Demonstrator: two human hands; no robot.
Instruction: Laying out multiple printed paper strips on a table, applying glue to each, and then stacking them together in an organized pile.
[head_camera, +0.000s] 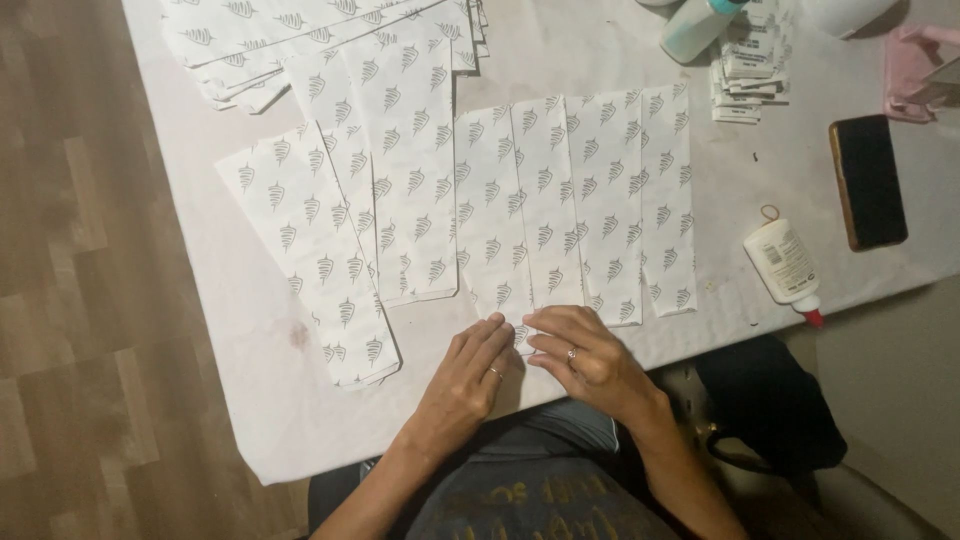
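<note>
Printed paper sheet (500, 240), 6 o'clock edge of the table (250, 400): both hands flat on its near end. Left hand (470, 375) fingers spread narrow, pressing; right hand (580, 355) fingertips pinching the fold edge. Risk: thin, slick paper skews under uneven pressure, giving a crooked crease. Overlapping strips (610, 200) at 1 o'clock could shift. Glue bottle (785, 265) at 3 o'clock.
</note>
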